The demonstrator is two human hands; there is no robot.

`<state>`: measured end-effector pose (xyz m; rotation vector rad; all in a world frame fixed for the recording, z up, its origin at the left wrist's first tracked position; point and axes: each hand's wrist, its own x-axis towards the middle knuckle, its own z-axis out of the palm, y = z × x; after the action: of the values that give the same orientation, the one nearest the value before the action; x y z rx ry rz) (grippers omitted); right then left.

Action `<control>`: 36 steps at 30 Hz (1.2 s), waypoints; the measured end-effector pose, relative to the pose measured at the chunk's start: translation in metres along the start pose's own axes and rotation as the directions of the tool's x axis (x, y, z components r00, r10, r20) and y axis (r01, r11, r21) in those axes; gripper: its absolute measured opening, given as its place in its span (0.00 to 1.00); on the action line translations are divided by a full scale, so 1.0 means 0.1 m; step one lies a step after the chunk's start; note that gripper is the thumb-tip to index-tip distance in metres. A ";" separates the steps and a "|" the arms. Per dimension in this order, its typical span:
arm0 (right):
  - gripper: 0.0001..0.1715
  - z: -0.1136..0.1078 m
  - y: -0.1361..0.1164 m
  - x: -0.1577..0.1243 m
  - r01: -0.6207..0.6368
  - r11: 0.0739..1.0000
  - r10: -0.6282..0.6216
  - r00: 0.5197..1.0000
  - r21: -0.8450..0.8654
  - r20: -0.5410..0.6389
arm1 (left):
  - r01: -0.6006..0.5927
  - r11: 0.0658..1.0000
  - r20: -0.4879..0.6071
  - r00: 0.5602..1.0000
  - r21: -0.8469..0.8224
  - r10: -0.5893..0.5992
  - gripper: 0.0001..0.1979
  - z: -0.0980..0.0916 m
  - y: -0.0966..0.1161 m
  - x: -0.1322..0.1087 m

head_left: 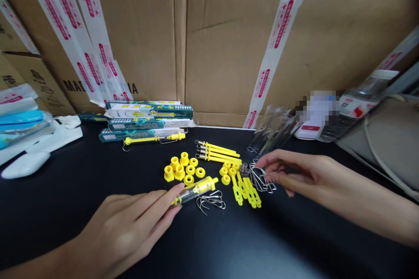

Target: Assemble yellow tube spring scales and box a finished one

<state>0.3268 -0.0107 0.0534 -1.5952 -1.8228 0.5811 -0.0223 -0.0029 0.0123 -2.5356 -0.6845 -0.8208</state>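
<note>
Clear tube (194,190): a transparent plastic barrel with a yellow cap at its far end, lying low over the black tabletop (65,192). The left hand (131,226) held its near end, grip pinching the barrel between thumb and fingertips.

Handling, as judged: light, rigid, smooth and a bit slippery. The thin wall might crack under a hard squeeze, so take it mid-barrel with light pressure, clear of the cap.

Just beside the tube, on its right-hand side: a small tangle of bent wire hooks (211,200), thin, springy and prone to snagging.

Just beyond the tube: a cluster of yellow caps (183,168), short flanged cylinders of matte plastic.

Further right of the tube: flat yellow strips (248,192), then a second pile of wire hooks (262,179). The right hand (294,174) had its fingertips in that pile; I could not tell whether its grip had closed on a hook.

Beyond the tube, further back: yellow rods (216,151) laid side by side, one assembled scale (153,138), printed boxes (147,117), and a cardboard wall (222,30) with taped seams.
</note>
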 end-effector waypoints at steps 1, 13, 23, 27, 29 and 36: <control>0.15 -0.02 0.02 0.01 -0.027 1.000 0.028 0.998 -0.008 0.055 | 0.000 1.000 0.000 1.000 -0.009 0.000 0.13 0.00 0.00 -0.01; 0.08 -0.08 0.25 0.12 -0.043 0.957 0.061 0.997 -0.285 0.053 | 0.017 1.000 -0.013 1.000 -0.013 -0.017 0.11 0.00 0.01 -0.01; 0.16 0.22 -0.04 0.02 0.011 0.997 -0.028 0.976 -0.080 -0.217 | 0.062 0.994 -0.036 0.997 -0.090 -0.065 0.12 0.02 0.02 -0.02; 0.20 0.65 -0.26 -0.17 0.020 0.965 -0.014 1.000 0.261 -0.025 | 0.091 0.985 -0.016 0.995 -0.145 -0.094 0.13 0.00 0.03 -0.03; 0.23 0.85 -0.29 -0.24 -0.009 0.929 -0.027 0.995 0.371 0.093 | 0.076 0.982 -0.016 0.997 -0.171 -0.080 0.13 -0.01 0.04 -0.03; 0.17 1.00 -0.29 -0.24 -0.130 0.777 0.021 0.983 0.616 0.181 | 0.058 0.985 0.055 0.997 -0.163 -0.050 0.15 -0.02 0.03 -0.03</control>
<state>0.2367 -0.0313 -0.0011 -1.1786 -1.4426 1.2447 -0.0237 -0.0078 0.0113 -2.7041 -0.7322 -0.8666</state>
